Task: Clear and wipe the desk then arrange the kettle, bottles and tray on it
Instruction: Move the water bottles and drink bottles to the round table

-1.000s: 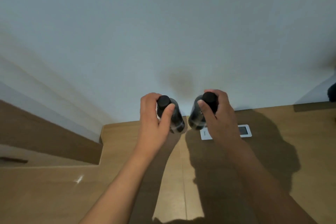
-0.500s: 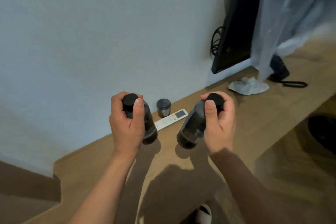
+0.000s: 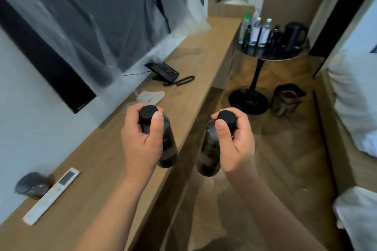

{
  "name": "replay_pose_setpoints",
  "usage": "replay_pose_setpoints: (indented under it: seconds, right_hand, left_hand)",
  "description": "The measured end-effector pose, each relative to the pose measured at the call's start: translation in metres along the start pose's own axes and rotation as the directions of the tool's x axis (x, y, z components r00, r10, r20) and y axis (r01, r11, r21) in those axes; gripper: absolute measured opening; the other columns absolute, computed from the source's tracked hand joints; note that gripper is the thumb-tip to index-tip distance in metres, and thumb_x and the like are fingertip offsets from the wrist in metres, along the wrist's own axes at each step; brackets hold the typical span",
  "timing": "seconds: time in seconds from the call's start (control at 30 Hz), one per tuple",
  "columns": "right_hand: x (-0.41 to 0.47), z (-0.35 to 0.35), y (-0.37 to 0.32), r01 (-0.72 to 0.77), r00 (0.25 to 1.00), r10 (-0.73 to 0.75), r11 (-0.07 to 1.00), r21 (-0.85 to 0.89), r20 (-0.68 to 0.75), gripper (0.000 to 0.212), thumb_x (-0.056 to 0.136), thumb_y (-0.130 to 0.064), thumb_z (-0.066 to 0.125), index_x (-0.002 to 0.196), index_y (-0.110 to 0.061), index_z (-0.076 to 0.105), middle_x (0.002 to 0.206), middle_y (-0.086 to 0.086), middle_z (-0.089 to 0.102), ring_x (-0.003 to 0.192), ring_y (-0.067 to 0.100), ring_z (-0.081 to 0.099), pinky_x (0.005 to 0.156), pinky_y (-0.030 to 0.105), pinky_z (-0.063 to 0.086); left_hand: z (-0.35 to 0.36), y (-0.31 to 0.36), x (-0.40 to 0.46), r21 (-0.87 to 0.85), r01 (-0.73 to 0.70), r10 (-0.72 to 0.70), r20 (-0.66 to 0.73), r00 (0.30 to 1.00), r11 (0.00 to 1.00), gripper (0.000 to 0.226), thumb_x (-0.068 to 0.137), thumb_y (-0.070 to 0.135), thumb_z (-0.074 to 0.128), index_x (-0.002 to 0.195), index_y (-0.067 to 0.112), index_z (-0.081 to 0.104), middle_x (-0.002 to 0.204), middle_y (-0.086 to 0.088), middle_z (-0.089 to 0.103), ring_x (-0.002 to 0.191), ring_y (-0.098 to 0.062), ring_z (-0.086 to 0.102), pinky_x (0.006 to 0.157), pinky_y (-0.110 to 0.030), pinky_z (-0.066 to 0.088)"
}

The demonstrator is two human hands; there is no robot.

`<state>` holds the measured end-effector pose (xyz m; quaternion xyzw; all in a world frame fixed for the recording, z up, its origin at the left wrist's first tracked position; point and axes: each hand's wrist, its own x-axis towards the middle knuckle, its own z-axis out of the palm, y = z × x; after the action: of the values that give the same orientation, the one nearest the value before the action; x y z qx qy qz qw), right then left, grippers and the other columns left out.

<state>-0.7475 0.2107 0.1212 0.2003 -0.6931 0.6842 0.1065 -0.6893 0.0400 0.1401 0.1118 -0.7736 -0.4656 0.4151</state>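
Above the long wooden desk (image 3: 195,63), your left hand (image 3: 140,144) and right hand (image 3: 234,146) each grip a dark, black-capped bottle (image 3: 166,144).
Rigid, likely smooth and weighty: hold the necks; side table (image 3: 271,55) waits at one o'clock.

Both forearms are bare — no sleeves, watch or rings show on the left hand (image 3: 142,140) or right hand (image 3: 234,144), though blur may hide small details.

Long wooden surface (image 3: 195,61) runs from lower left of the frame toward upper centre, against the wall. On it, lower left: a dark round container (image 3: 30,185) with a white remote control (image 3: 52,194) just beside it. Mid-frame: a crumpled white cloth (image 3: 151,96). Beyond it: a black desk phone (image 3: 164,71), its handset (image 3: 184,80) lying alongside, off the cradle.
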Motion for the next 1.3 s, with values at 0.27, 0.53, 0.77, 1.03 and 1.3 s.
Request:
replay_pose_setpoints:
  seconds: [0.27, 0.53, 0.77, 1.03, 1.3]
  right_hand:
    - [0.077, -0.159, 0.046, -0.066, 0.978, 0.019, 0.973, -0.219, -0.209, 0.029, 0.097, -0.037, 0.049, 0.117, -0.017, 0.055, 0.098, -0.019, 0.059, 0.097, -0.002, 0.057, 0.08, 0.005, 0.041]
    - [0.168, -0.214, 0.108, -0.091, 0.968, 0.025, 0.962, -0.259, -0.249, 0.024, 0.099, -0.034, 0.051, 0.115, -0.017, 0.054, 0.094, -0.012, 0.06, 0.089, -0.001, 0.059, 0.074, 0.006, 0.044]
    - [0.31, -0.244, 0.171, -0.08, 0.978, 0.012, 0.942, -0.325, -0.208, 0.034, 0.096, -0.046, 0.047, 0.116, -0.02, 0.054, 0.1, -0.011, 0.06, 0.095, 0.007, 0.06, 0.077, 0.014, 0.049]
    - [0.447, -0.293, 0.224, -0.112, 0.967, 0.027, 0.939, -0.325, -0.254, 0.045, 0.093, -0.05, 0.047, 0.12, -0.015, 0.053, 0.105, -0.006, 0.06, 0.099, 0.007, 0.059, 0.08, 0.014, 0.049]
    - [0.575, -0.36, 0.317, -0.149, 0.97, 0.081, 0.942, -0.299, -0.229, 0.039, 0.093, -0.05, 0.049, 0.118, -0.021, 0.054, 0.101, -0.018, 0.057, 0.098, 0.003, 0.057, 0.078, 0.009, 0.044]
  left_hand:
    - [0.202, 0.05, 0.017, -0.194, -0.054, 0.096, 0.213, 0.972, 0.98, 0.009, 0.097, 0.034, 0.052, 0.102, 0.03, 0.058, 0.096, 0.001, 0.067, 0.09, -0.017, 0.064, 0.076, -0.023, 0.05]
    - [0.326, 0.027, 0.07, -0.191, -0.041, 0.108, 0.356, 0.928, 0.981, 0.03, 0.095, 0.04, 0.05, 0.105, 0.014, 0.059, 0.095, -0.002, 0.062, 0.09, -0.017, 0.061, 0.076, -0.025, 0.051]
    - [0.45, -0.009, 0.168, -0.254, -0.011, 0.111, 0.381, 0.918, 0.967, 0.034, 0.097, 0.042, 0.051, 0.108, 0.011, 0.06, 0.099, 0.001, 0.064, 0.096, -0.02, 0.062, 0.083, -0.034, 0.053]
    - [0.584, -0.019, 0.259, -0.284, -0.053, 0.171, 0.409, 0.896, 0.957, 0.023, 0.101, 0.03, 0.053, 0.114, 0.01, 0.055, 0.103, 0.011, 0.06, 0.096, -0.004, 0.06, 0.082, -0.011, 0.044]
    - [0.739, -0.043, 0.315, -0.244, -0.038, 0.149, 0.459, 0.876, 0.969, 0.017, 0.1, 0.023, 0.051, 0.115, 0.015, 0.053, 0.102, 0.02, 0.059, 0.098, -0.006, 0.06, 0.081, -0.011, 0.046]
